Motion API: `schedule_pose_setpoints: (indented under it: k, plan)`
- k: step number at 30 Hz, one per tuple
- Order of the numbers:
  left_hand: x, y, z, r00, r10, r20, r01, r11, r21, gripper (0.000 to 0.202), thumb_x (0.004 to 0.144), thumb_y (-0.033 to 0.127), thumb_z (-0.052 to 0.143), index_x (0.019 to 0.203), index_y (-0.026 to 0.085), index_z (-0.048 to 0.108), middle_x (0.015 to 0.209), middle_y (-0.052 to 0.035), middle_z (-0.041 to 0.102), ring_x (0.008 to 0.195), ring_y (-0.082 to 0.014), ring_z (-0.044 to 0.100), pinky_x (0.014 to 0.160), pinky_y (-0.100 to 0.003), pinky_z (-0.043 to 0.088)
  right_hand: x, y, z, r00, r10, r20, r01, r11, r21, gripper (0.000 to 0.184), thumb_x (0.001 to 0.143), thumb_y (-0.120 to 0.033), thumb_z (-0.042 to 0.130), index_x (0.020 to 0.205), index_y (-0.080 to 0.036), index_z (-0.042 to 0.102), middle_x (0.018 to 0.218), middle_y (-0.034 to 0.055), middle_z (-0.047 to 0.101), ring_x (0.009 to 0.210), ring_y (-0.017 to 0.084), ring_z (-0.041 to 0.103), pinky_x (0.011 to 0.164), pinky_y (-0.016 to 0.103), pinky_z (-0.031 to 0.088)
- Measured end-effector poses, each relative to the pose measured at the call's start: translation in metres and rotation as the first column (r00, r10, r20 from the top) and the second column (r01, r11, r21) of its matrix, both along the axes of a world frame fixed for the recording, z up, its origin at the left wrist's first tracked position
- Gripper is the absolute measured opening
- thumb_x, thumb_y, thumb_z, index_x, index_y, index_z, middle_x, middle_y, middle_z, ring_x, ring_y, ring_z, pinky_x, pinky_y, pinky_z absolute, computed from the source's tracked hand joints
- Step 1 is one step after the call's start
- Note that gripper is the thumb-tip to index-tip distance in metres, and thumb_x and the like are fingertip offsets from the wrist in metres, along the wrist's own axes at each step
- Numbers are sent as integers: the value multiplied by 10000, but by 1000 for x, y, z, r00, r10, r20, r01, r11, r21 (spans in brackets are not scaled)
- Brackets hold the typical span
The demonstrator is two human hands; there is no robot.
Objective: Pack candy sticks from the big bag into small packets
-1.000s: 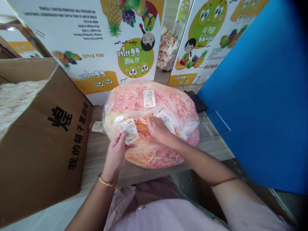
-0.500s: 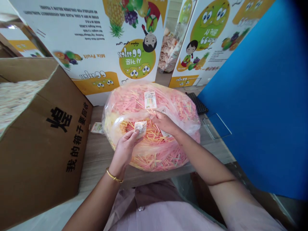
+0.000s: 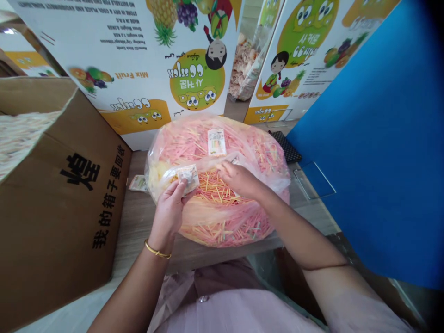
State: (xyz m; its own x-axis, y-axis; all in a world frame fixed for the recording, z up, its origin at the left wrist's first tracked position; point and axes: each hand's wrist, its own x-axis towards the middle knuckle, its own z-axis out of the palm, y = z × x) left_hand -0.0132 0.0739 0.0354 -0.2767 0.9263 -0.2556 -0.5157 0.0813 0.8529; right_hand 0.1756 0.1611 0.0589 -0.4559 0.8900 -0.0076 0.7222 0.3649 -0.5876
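Note:
My left hand (image 3: 169, 208) pinches a small printed sachet (image 3: 188, 178) between thumb and fingers, at the fold of a big clear plastic bag (image 3: 222, 231) packed with pink, orange and yellow sticks. My right hand (image 3: 239, 180) rests at the bag's opening, its fingertips over the loose sticks. A second sachet lies partly hidden beneath that hand. Another sachet (image 3: 217, 142) sits on the bag's upper side. A further one (image 3: 138, 183) lies on the wooden table (image 3: 138, 222), left of the bag.
To the left stands an open cardboard box (image 3: 58, 185) with black Chinese print and pale contents. Printed white fruit-candy cartons (image 3: 197, 78) rise behind the bag. A blue panel (image 3: 367, 138) fills the right, with a black mat (image 3: 286, 147) near it.
The bag's opening has spread wider, showing more sticks. My left hand and its sachet have shifted left compared with half a second ago, and my right hand has moved slightly.

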Motion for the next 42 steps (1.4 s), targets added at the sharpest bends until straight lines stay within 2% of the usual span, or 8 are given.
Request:
schedule_pose_setpoints:
  k: [3,8,15,19,22,28,36,42]
  plan:
    - [2,-2,-1,1000,-16,-16,16,1000,-9,338,718,438,875,934,195,785,1070,-60,785,1101,-250,714,1007,-432,576,-13,-17,-4,927,44,374,-68,996,53,241,994,-269,504,1157,-140,626,901,157,750,790,286,705,662,346,454]
    - [9,-8,-1,993,-113,-27,114,993,11,405,767,479,828,1055,198,784,1169,-95,776,1195,-293,687,1057,-453,545,-21,-15,-12,906,55,419,-76,996,35,283,979,-199,459,1209,-126,605,949,187,765,833,319,730,680,358,463]
    - [7,-10,-5,987,-143,-76,140,989,-39,425,704,502,868,963,173,802,1081,-100,797,1103,-284,713,1016,-436,556,-1,3,-8,999,-27,-19,25,996,-86,276,1045,-306,343,1154,-152,544,1022,137,760,885,228,719,779,326,494]
    - [9,-9,-9,988,-133,-83,129,990,-50,386,686,470,885,926,176,813,1067,-83,798,1063,-246,715,1014,-398,548,3,11,-17,904,-132,-406,46,975,-216,164,1035,-283,329,1031,-207,475,866,41,719,733,155,683,704,281,512]
    - [10,-9,-8,987,-138,-89,133,989,-62,371,673,467,894,904,186,816,1066,-70,797,1071,-235,709,1031,-389,532,5,9,-11,858,-144,-493,16,967,-255,146,1026,-315,369,1003,-221,478,736,-27,611,609,132,612,649,271,507]
    - [12,-5,-9,987,-116,-109,109,992,-68,404,645,491,904,891,183,814,992,-59,793,1027,-228,705,997,-368,526,6,-10,21,939,1,-345,-43,993,-114,259,1014,-346,462,1221,-211,539,923,18,682,618,132,589,655,288,484]
    - [11,-7,-15,970,-151,-188,144,988,-52,363,739,492,845,941,191,817,969,-39,792,957,-204,700,923,-315,519,3,-19,22,958,25,-284,-24,1000,10,208,1014,-378,483,1119,-210,547,1104,76,713,982,212,677,841,316,489]
    - [10,-8,-18,966,-162,-201,160,987,-27,333,774,468,831,981,208,814,1015,-38,800,975,-205,709,953,-317,513,-21,-39,25,988,32,153,-40,998,46,302,1003,-386,538,1241,-219,621,1020,80,764,906,247,708,741,297,437]
